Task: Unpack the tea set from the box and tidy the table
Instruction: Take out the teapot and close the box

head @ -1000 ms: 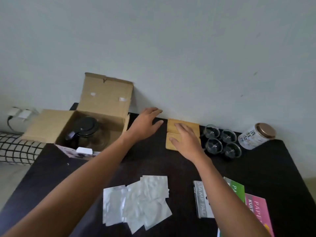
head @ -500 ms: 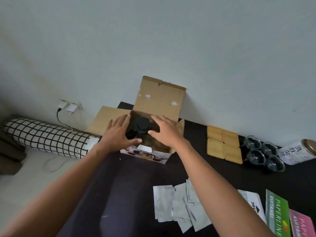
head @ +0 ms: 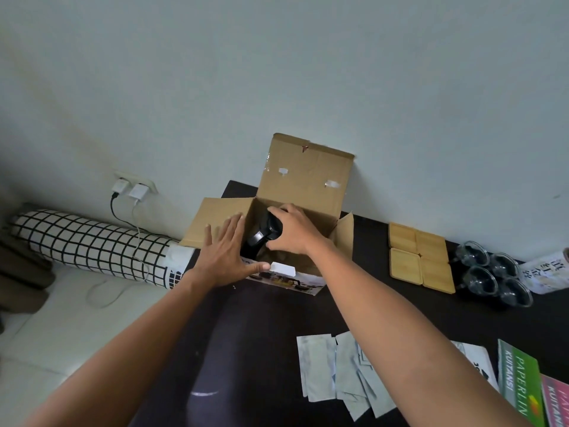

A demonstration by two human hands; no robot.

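An open cardboard box (head: 308, 183) stands at the back left corner of the dark table (head: 271, 340). Inside it sits a teapot (head: 257, 241) with a black lid and handle. My right hand (head: 292, 231) is closed over the teapot's top. Flat against the box's left front edge lies my left hand (head: 226, 257), fingers spread and thumb along the front wall. Right of the box lie several bamboo coasters (head: 420, 257) in a square, and several glass cups (head: 492, 277) stand beside them.
A white tin (head: 548, 275) lies at the far right edge. Silver foil packets (head: 335, 374) are scattered at the front, with a green booklet (head: 520, 383) and a pink one (head: 555, 402) to their right. Off the table's left are a checked bolster (head: 92, 245) and wall chargers (head: 129, 189).
Both hands left the coasters and went to the box. My right hand now grips the teapot's top and my left hand has flattened on the box's left front edge. The view has swung left.
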